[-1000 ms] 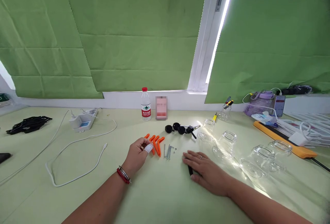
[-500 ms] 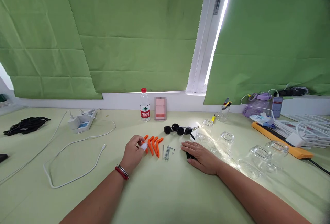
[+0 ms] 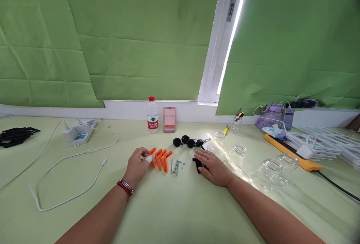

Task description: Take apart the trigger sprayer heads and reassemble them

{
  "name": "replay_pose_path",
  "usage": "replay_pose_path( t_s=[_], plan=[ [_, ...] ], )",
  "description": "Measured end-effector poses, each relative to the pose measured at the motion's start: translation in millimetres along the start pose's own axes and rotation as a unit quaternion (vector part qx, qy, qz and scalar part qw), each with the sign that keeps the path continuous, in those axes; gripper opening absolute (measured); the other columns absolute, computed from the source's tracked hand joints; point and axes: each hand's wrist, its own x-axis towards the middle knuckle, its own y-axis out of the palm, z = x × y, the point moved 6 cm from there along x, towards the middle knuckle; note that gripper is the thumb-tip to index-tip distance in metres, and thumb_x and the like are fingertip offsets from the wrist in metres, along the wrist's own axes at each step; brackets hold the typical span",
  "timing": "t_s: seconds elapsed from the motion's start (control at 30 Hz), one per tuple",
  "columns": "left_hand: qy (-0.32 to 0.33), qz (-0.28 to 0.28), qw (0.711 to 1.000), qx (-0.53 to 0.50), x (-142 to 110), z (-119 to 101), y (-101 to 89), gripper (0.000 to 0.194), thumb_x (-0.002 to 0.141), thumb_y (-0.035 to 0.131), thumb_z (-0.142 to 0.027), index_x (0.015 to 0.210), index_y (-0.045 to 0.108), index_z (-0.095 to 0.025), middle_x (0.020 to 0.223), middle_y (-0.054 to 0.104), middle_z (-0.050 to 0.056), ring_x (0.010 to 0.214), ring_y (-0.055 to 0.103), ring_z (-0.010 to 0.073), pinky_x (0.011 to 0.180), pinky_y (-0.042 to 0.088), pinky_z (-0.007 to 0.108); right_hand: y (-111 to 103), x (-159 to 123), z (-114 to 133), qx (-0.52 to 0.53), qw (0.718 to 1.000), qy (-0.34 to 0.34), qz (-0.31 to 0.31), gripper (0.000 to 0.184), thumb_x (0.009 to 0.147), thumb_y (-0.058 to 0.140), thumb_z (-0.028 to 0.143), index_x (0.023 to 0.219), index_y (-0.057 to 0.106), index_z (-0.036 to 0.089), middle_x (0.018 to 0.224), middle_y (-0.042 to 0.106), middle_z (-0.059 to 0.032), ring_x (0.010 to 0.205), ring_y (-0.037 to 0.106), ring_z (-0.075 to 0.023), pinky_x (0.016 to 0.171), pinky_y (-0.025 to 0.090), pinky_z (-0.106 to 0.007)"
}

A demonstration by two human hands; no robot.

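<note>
My left hand (image 3: 138, 165) is at the leftmost of several orange V-shaped pieces (image 3: 161, 158), its thumb and forefinger closed around that piece's edge. Something white (image 3: 149, 158) covers the thumb tip. My right hand (image 3: 213, 167) lies palm down, fingers stretched out, over black parts (image 3: 197, 164) that are partly hidden beneath it. Several long silver screws (image 3: 176, 167) lie between the hands, with small nuts (image 3: 182, 165) at their right. Behind them sit several round black knobs (image 3: 185, 139), near a metal tool (image 3: 206, 140) partly covered by them.
A water bottle (image 3: 152, 116) and a pink-screened phone (image 3: 169, 119) stand by the wall. Clear glass jars (image 3: 239, 154) crowd the right side, near an orange power strip (image 3: 292, 153). White cables (image 3: 75, 155) cross the left, beside a white power strip (image 3: 87, 131).
The whole view has shifted, so everything sits further left. My right hand has moved slightly off the black parts, and more of them shows. My left hand stays at the orange pieces.
</note>
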Motion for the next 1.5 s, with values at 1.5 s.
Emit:
replay_pose_path(
  t_s=[1.5],
  plan=[
    [-0.076, 0.007, 0.963, -0.257, -14.8, -20.4, 2.5, 0.034, 0.073, 0.062, -0.042, 0.096, 0.052, -0.018, 0.077, 0.055, -0.001, 0.061, 0.05, 0.0106, 0.053, 0.042, 0.022, 37.5, 107.1, 100.1, 0.135, 0.969, 0.206, 0.034, 0.026, 0.084, 0.052, 0.036, 0.068, 0.058, 0.017, 0.063, 0.058, -0.0014, 0.057, 0.049, -0.0121, 0.052, 0.03, -0.022]
  ],
)
